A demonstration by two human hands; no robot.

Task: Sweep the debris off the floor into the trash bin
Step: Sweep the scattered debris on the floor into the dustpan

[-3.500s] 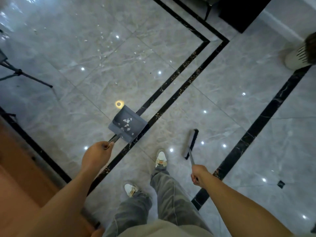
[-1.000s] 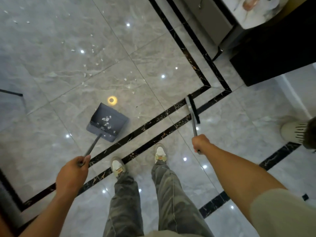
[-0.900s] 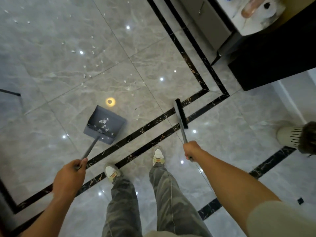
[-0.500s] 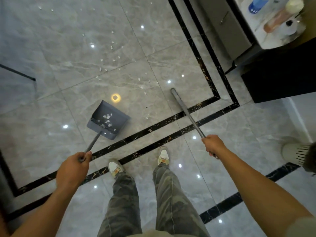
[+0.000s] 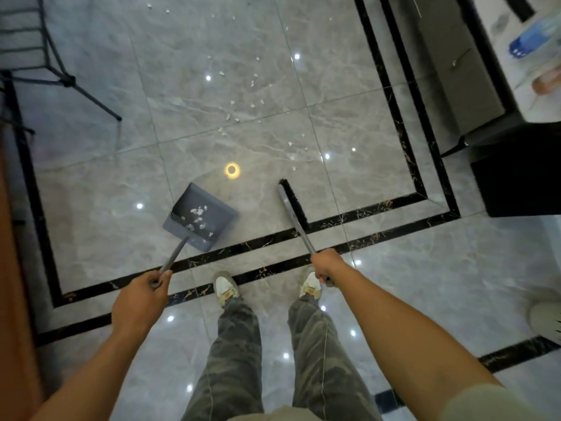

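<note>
A grey long-handled dustpan rests on the marble floor with white scraps inside it. My left hand grips the end of its handle. My right hand grips the handle of a broom, whose black bristle head sits on the floor to the right of the dustpan. More white debris lies scattered on the tiles beyond both tools. A white slotted trash bin shows partly at the right edge.
A black tripod stand occupies the upper left. A grey cabinet and a dark block stand at the upper right. My two feet are on the black floor border. A wooden surface runs along the left edge.
The broom head has swung back toward me and now lies to the right of the dustpan. The view has shifted, bringing the tripod into sight. The dustpan stays on the floor.
</note>
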